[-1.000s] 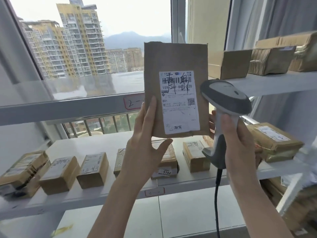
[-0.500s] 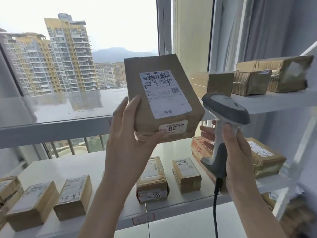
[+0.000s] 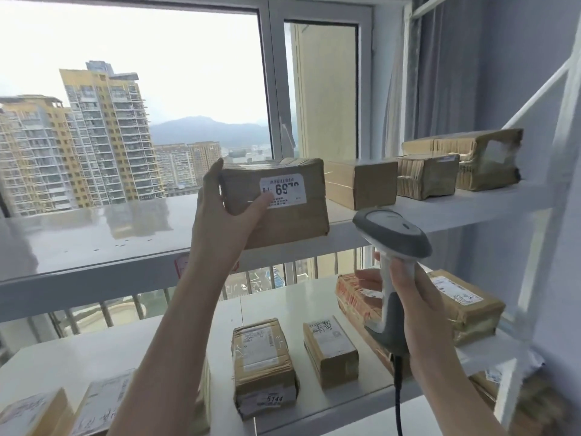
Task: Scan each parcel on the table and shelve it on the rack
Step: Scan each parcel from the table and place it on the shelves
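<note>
A labelled parcel [image 3: 276, 202], pinched at its left end between the curled fingers and thumb of the left hand [image 3: 220, 221], hangs at the front edge of the upper shelf [image 3: 471, 206], where an early release could tip it off, while the right hand [image 3: 418, 306] wraps a scanner [image 3: 393, 243].

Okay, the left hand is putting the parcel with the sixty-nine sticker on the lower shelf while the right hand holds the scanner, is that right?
Not quite. The head view shows the left hand holding the parcel at the upper shelf, not the lower one. The right hand does hold the scanner.
</note>
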